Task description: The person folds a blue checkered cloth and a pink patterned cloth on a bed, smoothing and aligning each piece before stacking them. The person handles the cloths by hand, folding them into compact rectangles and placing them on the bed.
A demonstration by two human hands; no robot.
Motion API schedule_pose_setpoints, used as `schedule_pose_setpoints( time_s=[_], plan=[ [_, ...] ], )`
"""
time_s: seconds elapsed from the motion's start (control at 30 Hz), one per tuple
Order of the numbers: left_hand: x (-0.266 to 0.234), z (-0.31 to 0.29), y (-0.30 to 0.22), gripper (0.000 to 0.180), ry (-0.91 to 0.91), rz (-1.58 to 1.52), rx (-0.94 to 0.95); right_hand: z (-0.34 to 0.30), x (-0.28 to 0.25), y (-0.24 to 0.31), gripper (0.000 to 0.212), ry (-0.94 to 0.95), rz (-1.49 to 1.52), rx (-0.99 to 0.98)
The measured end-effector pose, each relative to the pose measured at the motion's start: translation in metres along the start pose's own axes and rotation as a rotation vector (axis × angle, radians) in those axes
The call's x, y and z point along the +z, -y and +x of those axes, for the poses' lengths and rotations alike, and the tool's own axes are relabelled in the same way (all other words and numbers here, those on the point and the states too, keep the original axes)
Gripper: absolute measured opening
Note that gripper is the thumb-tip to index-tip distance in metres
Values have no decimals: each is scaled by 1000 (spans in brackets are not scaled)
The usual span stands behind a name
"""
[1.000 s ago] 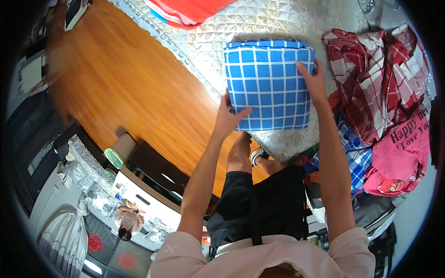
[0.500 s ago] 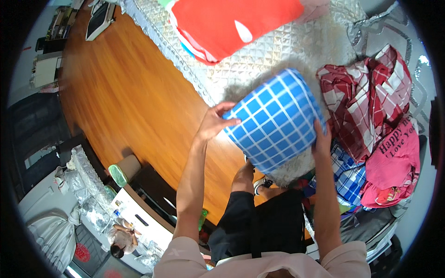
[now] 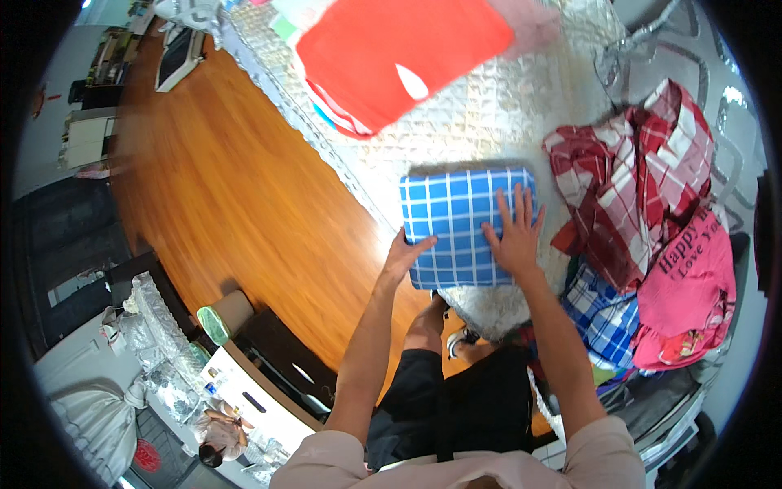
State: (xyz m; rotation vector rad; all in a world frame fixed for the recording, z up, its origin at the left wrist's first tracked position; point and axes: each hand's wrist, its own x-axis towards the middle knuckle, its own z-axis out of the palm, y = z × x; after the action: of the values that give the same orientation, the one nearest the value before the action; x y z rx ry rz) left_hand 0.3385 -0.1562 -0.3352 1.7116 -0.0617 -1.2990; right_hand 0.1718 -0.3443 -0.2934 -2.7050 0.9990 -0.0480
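A folded blue cloth with white checks (image 3: 456, 208) lies as a neat rectangle on the quilted pale bed cover, near its front edge. My right hand (image 3: 515, 236) rests flat on the right part of its top, fingers spread. At the left edge my left hand (image 3: 401, 259) holds the cloth, its thumb on top; the other fingers are partly hidden along the side. Beyond it sits a folded red piece of fabric (image 3: 391, 61) with a white patch, stacked on other cloth.
Crumpled red-and-white checked cloth (image 3: 627, 179), a pink printed garment (image 3: 684, 281) and blue checked cloth (image 3: 601, 310) heap on the right. Wooden floor (image 3: 236, 196) stretches left of the bed cover (image 3: 481, 106). A bin (image 3: 224, 316) stands at lower left, near a person (image 3: 220, 432) by a white table.
The blue checked cloth has gone from tilted and lifted to lying square on the bed cover. My right hand has moved from its right edge onto its top, fingers spreading.
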Motion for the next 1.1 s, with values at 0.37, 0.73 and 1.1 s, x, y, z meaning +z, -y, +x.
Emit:
schedule_pose_setpoints(
  time_s=[0.37, 0.73, 1.1],
  plan=[
    [-21, 20, 0, 79, 224, -345, -133, -15, 19, -40, 96, 261, 926, 712],
    [-53, -133, -57, 71, 181, -404, -121, -56, -101, 21, 83, 555, 1294, 709],
    [-194, -246, -101, 56, 14, -605, -187, -21, -197, 194, 78, 915, 1389, 754]
  ],
)
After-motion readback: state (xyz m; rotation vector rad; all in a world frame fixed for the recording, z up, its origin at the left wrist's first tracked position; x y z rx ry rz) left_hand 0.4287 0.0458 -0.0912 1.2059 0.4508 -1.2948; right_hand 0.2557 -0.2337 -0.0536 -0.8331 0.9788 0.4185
